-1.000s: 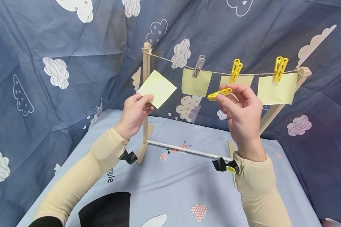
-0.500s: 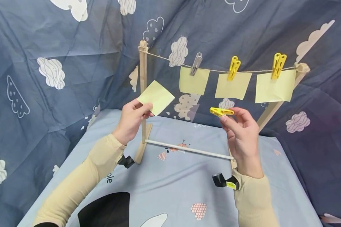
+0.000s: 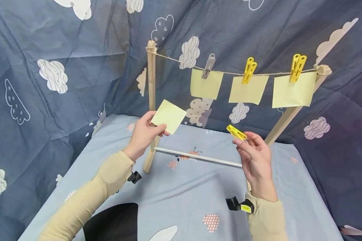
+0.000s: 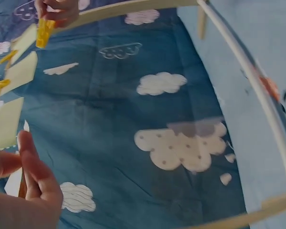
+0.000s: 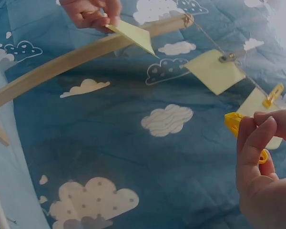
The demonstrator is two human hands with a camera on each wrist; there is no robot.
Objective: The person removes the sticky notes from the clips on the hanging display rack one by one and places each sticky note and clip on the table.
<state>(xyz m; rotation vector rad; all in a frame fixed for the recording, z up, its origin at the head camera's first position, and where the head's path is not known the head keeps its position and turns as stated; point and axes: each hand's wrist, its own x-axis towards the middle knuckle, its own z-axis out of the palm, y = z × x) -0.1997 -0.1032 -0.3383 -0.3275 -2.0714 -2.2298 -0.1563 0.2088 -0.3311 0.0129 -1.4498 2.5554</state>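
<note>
My left hand (image 3: 146, 135) pinches a square yellow paper note (image 3: 169, 116) by its lower corner, between thumb and fingers, in front of the left wooden post. My right hand (image 3: 257, 160) holds a yellow clothespin (image 3: 236, 132) between thumb and fingers, below the string and apart from it. In the right wrist view part of that clothespin (image 5: 232, 123) shows past the fingers. On the string (image 3: 176, 61) hang three yellow notes. A grey clothespin (image 3: 209, 66) holds the left note (image 3: 205, 85); yellow clothespins hold the middle note (image 3: 245, 92) and the right note (image 3: 292, 92).
The string runs between a left wooden post (image 3: 152, 80) and a right wooden post (image 3: 282, 125). A white rod (image 3: 199, 158) joins the posts low down, above the light blue cloth (image 3: 181, 187). Dark blue cloud-patterned fabric (image 3: 87, 43) stands behind.
Both hands have come down, the right one from in front of the middle note, which now shows fully. The clothespin in my right hand has turned. The hanging notes stay clipped.
</note>
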